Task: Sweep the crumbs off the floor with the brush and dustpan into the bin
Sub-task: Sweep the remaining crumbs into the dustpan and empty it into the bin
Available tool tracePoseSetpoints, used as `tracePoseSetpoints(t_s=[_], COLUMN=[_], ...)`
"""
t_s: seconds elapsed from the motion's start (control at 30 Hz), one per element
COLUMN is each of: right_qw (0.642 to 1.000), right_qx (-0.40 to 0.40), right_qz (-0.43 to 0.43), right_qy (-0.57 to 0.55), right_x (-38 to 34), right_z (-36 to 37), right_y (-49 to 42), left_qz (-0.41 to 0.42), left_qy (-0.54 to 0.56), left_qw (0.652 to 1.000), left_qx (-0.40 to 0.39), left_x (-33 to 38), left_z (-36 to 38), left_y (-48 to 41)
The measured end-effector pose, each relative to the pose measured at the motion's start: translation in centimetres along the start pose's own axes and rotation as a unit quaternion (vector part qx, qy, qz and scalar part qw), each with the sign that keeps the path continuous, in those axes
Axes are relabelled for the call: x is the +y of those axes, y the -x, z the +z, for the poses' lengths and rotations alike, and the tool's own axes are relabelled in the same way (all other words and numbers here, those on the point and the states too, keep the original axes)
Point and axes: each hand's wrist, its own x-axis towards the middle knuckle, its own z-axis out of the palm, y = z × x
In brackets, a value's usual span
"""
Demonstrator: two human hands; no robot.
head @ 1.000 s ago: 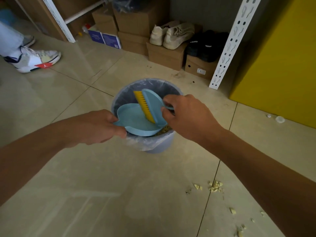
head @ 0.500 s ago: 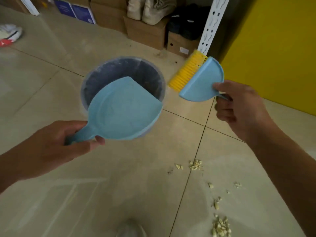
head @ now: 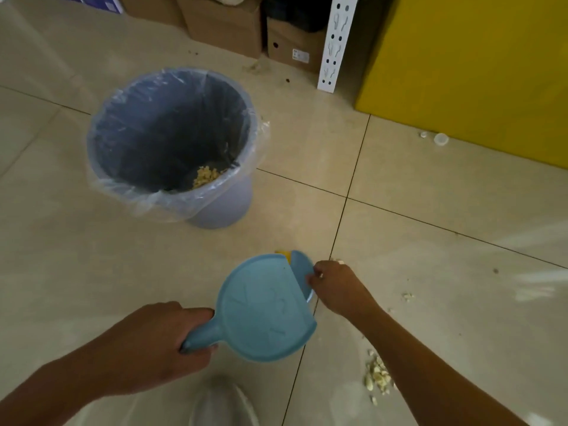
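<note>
Left hand point(head: 150, 345) grip closed on dustpan point(head: 264, 305); right hand point(head: 338, 287) on brush point(head: 302, 272).

My forearms are bare, no sleeves, watch or rings, and at six o'clock my pale shoe point(head: 222, 404) shows, blurred.

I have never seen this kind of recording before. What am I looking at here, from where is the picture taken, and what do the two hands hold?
There is no machine here: a person wears a camera on the head, looking down at their own hands. The left hand grips the handle of a light blue plastic dustpan. The right hand holds a small blue brush with yellow bristles, mostly hidden behind the dustpan. On the beige tiled floor stands a round grey-blue bin with a clear plastic liner; some pale crumbs already lie inside it. More pale yellow crumbs wait on the floor, near the right arm.
</note>
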Motion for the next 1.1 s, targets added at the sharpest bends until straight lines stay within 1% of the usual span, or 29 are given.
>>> tracePoseSetpoints(t_s=[0.17, 0.3, 0.37, 0.47, 0.57, 0.67, 0.73, 0.8, 0.87, 0.97, 1.03, 1.1], right_qw=[0.995, 0.982, 0.976, 0.969, 0.963, 0.957, 0.958, 0.967, 0.979, 0.981, 0.976, 0.967], right_qx=[0.040, 0.062, 0.064, 0.065, 0.069, 0.075, 0.063, 0.056, 0.044, 0.023, 0.030, 0.032], right_qz=[0.093, 0.169, 0.193, 0.219, 0.220, 0.186, 0.152, 0.120, 0.105, 0.135, 0.170, 0.203], right_qy=[0.006, -0.060, -0.075, -0.094, -0.139, -0.209, -0.233, -0.217, -0.167, -0.135, -0.132, -0.147], right_x=[5.7, 10.2, 11.9, 13.4, 13.2, 10.7, 8.0, 5.4, 3.9, 4.3, 5.8, 7.5], right_z=[-3.8, -5.0, -5.2, -5.2, -5.5, -6.1, -5.7, -4.5, -3.0, -1.8, -2.2, -3.0], right_y=[1.8, 4.6, 6.1, 8.1, 9.4, 8.7, 7.4, 6.0, 4.9, 4.7, 5.7, 7.3], left_qz=[0.009, 0.028, 0.038, 0.052, 0.042, 0.034, 0.040, 0.041, 0.029, 0.018, 0.008, 0.009], left_qy=[-0.041, -0.049, -0.047, -0.048, -0.053, -0.056, -0.041, -0.003, 0.038, 0.040, 0.022, 0.053], left_qw=[0.999, 0.998, 0.998, 0.997, 0.998, 0.998, 0.998, 0.999, 0.998, 0.999, 0.999, 0.998], left_qx=[-0.015, -0.003, 0.002, -0.015, -0.019, -0.009, 0.002, 0.010, 0.029, 0.018, 0.033, 0.040], left_x=[1.0, 2.5, 2.9, 3.4, 3.7, 2.6, 1.6, 0.4, -0.6, -1.7, -2.3, -2.9], left_z=[1.7, 2.4, 2.9, 3.5, 3.6, 3.8, 4.0, 4.3, 4.4, 4.2, 4.8, 5.6], left_y=[-1.6, -3.1, -3.8, -4.4, -4.5, -4.4, -4.2, -4.2, -4.0, -3.5, -3.4, -3.6])
